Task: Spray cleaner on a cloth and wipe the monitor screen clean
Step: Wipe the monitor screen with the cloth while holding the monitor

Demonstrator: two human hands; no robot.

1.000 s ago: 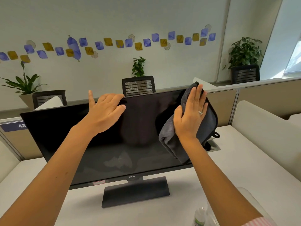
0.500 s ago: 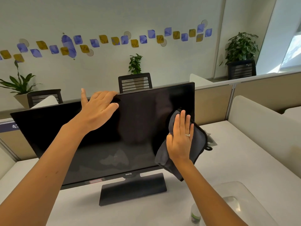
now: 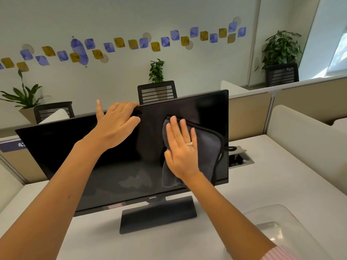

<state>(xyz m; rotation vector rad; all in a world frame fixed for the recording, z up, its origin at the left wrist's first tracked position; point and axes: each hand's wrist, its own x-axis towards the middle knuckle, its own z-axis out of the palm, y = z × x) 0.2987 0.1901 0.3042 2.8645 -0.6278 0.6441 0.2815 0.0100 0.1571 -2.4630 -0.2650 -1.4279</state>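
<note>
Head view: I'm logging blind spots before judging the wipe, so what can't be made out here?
- Screen under the grey cloth: hidden by cloth and right hand.
- Monitor top edge under the left hand: covered by its fingers.
- Spray bottle: not in view.
- Purple sign: cut off by the monitor.

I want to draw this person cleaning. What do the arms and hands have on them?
Both forearms are bare. The right hand wears a thin silver ring with a small stone on one finger. At the bottom right corner, a pink-and-white striped sleeve shows on the right arm. The left hand has no ring or watch that I can see.
</note>
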